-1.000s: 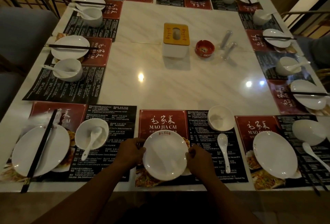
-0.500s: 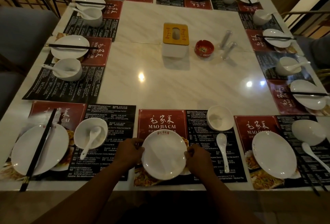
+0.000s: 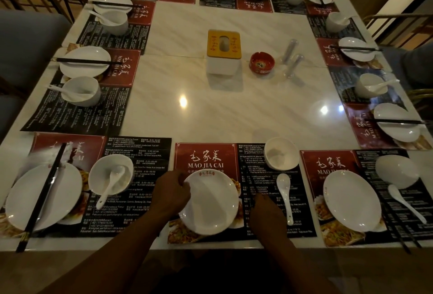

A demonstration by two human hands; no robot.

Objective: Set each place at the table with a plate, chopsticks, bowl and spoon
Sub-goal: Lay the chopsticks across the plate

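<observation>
One plate [image 3: 210,202] sits in the left hand [image 3: 172,191] grip, right hand [image 3: 267,214] loose near spoon [image 3: 284,190] and bowl [image 3: 281,153].

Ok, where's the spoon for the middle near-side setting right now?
In the head view the spoon lies on the placemat right of the plate, just below the empty bowl, beside the right hand.

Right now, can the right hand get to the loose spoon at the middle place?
Probably yes. The right hand lies on the placemat just left of the spoon, nothing between them. The bowl sits beyond the spoon, and the left hand is at the plate.
</observation>
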